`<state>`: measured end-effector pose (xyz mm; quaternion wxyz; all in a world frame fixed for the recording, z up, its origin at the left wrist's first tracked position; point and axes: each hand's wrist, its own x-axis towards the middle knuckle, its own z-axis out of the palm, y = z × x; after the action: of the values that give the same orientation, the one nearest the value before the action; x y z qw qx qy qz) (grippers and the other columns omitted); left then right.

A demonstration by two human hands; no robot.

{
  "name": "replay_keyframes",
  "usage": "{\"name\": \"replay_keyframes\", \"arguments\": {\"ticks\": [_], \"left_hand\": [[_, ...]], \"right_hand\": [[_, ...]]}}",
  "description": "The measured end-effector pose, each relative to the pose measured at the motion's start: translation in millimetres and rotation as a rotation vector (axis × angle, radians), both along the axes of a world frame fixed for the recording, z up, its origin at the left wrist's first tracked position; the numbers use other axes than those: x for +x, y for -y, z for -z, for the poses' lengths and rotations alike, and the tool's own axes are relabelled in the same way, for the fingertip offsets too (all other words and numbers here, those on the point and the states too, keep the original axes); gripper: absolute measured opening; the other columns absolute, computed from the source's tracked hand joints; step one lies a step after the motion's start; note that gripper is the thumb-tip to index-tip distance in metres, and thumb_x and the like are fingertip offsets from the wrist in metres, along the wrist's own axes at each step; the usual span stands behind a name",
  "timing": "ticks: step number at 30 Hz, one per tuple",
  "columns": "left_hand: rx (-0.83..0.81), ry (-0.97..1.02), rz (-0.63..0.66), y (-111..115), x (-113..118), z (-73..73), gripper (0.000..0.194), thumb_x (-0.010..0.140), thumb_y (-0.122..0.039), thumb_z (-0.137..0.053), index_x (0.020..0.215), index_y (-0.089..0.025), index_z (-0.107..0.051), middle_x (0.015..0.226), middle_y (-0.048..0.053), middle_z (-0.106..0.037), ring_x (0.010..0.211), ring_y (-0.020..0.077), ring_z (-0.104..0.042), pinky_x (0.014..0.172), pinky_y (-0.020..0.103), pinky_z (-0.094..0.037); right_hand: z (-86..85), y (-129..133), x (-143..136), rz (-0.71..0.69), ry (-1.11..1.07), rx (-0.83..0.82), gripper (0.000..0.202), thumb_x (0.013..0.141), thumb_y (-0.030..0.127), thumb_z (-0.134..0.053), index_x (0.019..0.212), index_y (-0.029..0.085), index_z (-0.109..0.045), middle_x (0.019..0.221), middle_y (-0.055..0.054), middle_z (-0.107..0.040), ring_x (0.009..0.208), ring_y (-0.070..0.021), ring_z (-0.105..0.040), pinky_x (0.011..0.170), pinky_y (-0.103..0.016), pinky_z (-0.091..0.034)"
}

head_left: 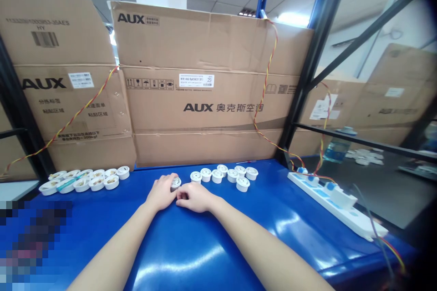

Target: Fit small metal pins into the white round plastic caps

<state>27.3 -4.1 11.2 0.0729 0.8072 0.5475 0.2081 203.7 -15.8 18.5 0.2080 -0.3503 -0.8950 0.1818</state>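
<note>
My left hand (162,192) is closed around the side of a small round white tub (175,183) with a lid, which rests on the blue tabletop (191,245). Right beside it, my right hand (195,197) has its fingers curled in, its fingertips close to the same tub; whether anything lies within them is hidden. Just behind the right hand stands another lidded white tub (195,176), the leftmost of a loose group. Several more like it spread rightward, one tub (242,184) sitting nearer to me.
Open white tubs (97,183) with small brownish contents stand in rows at the left, a teal tool (70,183) across them. A white power strip (336,202) runs along the right side. Cardboard panels (211,122) wall off the back, with a twisted red-yellow wire (269,66) hanging down.
</note>
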Motion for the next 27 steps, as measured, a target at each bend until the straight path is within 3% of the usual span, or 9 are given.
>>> {"name": "replay_keyframes", "arguments": {"ticks": [27], "left_hand": [[-0.005, -0.006, -0.004, 1.9, 0.8, -2.4, 0.037, 0.082, -0.032, -0.053, 0.118, -0.027, -0.053, 0.116, 0.007, -0.063, 0.111, 0.0267, -0.054, 0.091, 0.037, -0.039]], "right_hand": [[2.7, -3.0, -0.2, 0.006, 0.013, 0.01, 0.009, 0.079, 0.027, -0.064, 0.078, 0.017, -0.066, 0.074, 0.001, -0.066, 0.063, -0.0103, -0.053, 0.061, -0.021, -0.036]]}}
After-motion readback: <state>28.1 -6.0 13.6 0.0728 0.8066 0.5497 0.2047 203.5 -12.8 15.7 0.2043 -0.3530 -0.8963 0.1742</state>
